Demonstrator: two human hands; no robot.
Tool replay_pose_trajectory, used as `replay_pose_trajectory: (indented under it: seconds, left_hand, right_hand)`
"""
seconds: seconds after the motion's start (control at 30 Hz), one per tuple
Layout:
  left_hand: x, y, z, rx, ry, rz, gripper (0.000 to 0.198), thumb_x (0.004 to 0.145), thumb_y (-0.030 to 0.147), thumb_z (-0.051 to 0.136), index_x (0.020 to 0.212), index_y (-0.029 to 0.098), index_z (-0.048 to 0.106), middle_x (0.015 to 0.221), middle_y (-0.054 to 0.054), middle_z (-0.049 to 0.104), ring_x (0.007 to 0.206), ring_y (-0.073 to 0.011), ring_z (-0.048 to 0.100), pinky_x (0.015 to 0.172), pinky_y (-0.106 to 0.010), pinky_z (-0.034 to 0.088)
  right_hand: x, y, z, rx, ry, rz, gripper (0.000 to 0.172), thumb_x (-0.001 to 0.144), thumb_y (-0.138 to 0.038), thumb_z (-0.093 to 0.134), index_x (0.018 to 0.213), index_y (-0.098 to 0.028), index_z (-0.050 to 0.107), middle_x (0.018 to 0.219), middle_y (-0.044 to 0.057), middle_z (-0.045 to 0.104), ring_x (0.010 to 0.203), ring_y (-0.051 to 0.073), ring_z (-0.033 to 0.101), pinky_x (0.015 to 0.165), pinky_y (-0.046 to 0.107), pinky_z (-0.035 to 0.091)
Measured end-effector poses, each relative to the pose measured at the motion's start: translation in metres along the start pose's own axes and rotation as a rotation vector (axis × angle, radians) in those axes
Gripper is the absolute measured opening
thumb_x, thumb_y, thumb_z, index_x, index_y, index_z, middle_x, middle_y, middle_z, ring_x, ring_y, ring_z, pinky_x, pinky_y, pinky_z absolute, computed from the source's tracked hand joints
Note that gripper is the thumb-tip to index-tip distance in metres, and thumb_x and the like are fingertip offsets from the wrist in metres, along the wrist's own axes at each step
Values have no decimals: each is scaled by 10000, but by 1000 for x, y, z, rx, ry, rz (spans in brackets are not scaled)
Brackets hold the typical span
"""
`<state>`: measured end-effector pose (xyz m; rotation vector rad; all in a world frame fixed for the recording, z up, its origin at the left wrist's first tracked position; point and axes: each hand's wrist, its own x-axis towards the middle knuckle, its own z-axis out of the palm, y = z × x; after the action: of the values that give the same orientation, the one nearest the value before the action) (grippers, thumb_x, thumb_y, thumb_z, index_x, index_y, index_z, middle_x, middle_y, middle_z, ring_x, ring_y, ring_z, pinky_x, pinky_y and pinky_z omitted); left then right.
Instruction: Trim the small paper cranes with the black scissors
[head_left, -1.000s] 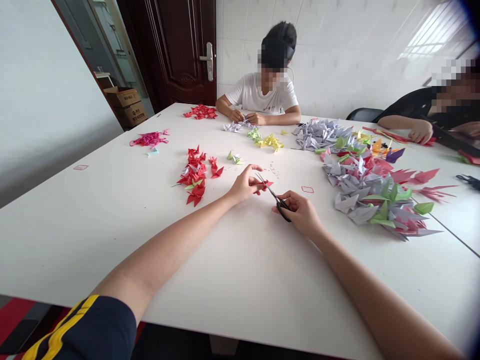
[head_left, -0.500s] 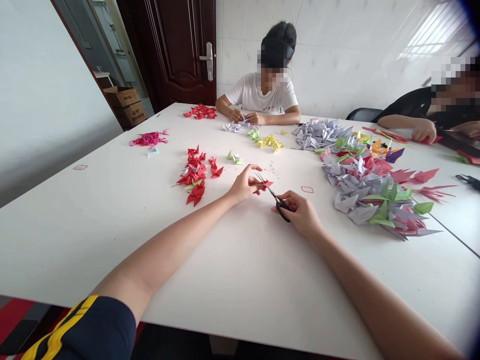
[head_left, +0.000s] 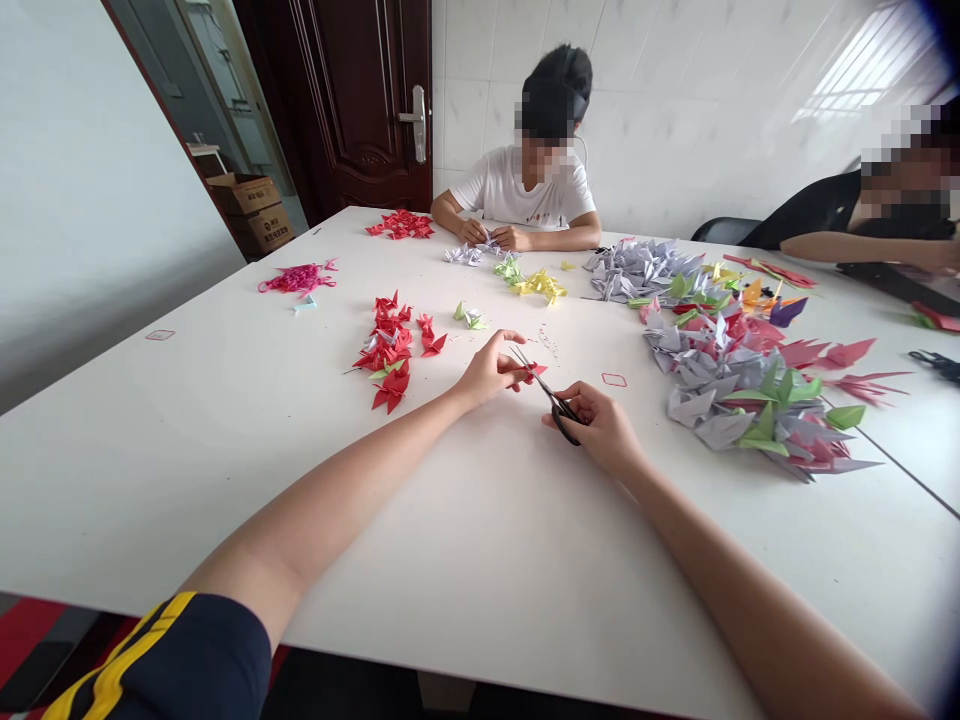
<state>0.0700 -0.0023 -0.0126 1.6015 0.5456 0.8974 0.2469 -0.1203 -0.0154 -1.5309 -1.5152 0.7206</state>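
My left hand (head_left: 493, 372) pinches a small red folded paper piece (head_left: 537, 370), most of it hidden by the fingers. In my right hand (head_left: 600, 428) is a pair of scissors (head_left: 561, 408) with black handles, its fingers wrapped round the loops. The thin blades lie slightly apart and reach to the red paper beside my left fingertips. Left of my left hand lies a loose heap of red paper cranes (head_left: 387, 345) with a few white and green ones. Just beyond it rests a green and white folded crane (head_left: 469, 317).
A large pile of grey, green and pink paper cranes (head_left: 739, 370) covers the right side of the white table (head_left: 480, 560). Yellow cranes (head_left: 541, 287) and a pink heap (head_left: 298, 278) lie farther back. One person (head_left: 525, 180) works opposite, another person (head_left: 847, 220) at right.
My hands, the scissors and the red paper stay almost in place. At the right, the other person's arm has drawn back from the red strips and now reaches farther right.
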Motion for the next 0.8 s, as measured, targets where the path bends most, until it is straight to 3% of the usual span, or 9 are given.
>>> replay_pose_trajectory:
  seconds: [0.5,0.8]
  left_hand:
    - [0,-1,0,23,11,-5,518,729,303,740,1116,184,417,722,-33,687,685,-146,656,643,-252,490]
    - [1,-2,0,20,9,-1,513,736,299,730,1123,180,414,732,-38,692,672,-136,651,629,-244,495]
  right_hand:
    - [1,0,0,0,0,14,401,663,-526,763,855,-220,587,586,-54,492,516,105,382,510,253,303]
    - [0,-4,1,-14,17,9,404,660,-540,756,840,-219,590,566,-63,435,514,102,353,500,252,272]
